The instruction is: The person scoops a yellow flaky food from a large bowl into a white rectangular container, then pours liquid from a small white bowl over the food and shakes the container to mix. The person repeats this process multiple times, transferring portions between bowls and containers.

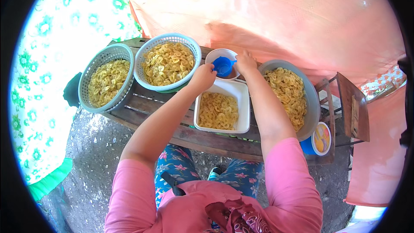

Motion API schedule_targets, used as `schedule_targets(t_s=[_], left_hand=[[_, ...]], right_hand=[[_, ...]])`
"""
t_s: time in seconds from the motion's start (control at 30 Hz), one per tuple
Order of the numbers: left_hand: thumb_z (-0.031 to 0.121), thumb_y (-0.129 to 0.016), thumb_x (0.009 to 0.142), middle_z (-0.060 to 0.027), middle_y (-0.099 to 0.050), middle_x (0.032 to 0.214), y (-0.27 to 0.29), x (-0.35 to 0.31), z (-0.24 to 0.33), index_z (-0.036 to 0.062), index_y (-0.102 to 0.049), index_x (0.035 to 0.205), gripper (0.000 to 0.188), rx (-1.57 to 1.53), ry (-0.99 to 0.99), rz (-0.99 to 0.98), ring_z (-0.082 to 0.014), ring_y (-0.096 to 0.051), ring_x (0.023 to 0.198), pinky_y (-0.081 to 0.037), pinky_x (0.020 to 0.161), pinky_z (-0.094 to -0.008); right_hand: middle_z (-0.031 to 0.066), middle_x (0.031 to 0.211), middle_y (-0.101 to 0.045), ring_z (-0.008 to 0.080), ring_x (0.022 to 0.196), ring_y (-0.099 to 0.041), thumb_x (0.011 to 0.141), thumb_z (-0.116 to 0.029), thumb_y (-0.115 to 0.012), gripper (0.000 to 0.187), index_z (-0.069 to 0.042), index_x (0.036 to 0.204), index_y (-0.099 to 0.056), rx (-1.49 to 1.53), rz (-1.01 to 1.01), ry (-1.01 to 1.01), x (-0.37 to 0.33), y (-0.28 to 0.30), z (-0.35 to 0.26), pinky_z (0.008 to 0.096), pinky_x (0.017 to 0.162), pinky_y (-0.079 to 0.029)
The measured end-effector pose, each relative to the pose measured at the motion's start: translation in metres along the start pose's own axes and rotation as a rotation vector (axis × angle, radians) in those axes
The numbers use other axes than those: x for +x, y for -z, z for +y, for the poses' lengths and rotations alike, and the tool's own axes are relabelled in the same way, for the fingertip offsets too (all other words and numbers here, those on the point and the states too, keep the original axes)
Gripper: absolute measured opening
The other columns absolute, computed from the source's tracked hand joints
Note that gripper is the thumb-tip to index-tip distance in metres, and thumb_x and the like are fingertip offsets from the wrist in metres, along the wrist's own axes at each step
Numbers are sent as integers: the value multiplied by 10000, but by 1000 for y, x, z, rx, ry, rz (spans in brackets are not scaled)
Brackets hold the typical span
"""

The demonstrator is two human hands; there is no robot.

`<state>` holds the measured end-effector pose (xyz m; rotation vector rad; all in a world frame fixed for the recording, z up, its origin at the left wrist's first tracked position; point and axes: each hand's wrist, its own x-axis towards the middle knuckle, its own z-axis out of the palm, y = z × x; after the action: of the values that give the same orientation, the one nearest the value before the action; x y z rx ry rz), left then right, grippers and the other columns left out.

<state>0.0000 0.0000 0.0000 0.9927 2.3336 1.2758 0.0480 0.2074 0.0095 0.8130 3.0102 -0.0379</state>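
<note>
Right now, both arms reach out in front, elbows a bit bent, with the hands close together over the far side of the desk (189, 139). The left hand (204, 76) has its fingers curled by the left edge of a blue cup (223, 66). The right hand (246, 63) is bent in at the wrist, with its fingers by the cup's handle. I cannot tell how tightly either hand is gripping. The cup is inside a round white pot (210, 57), just behind a white box (244, 108) of yellow chips (217, 111).

More chips fill two baskets, one pale green (113, 53) and one pale blue (172, 39), on the left, and a big gray bowl (308, 103) on the right. Near that bowl, a blue tub (308, 146) has a lid (322, 138) with a yellow picture; any letters are too small to read.
</note>
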Motion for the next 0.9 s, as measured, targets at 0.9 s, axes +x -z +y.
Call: schedule_targets(t_s=[0.9], left_hand=[[76, -568, 828, -258, -654, 992, -26, 79, 20, -21, -611, 989, 193, 173, 221, 281, -407, -626, 985, -497, 864, -475]], right_hand=[[142, 886, -607, 308, 833, -635, 805, -69, -543, 96, -38, 874, -602, -140, 464, 265, -46, 30, 6, 408, 710, -534]])
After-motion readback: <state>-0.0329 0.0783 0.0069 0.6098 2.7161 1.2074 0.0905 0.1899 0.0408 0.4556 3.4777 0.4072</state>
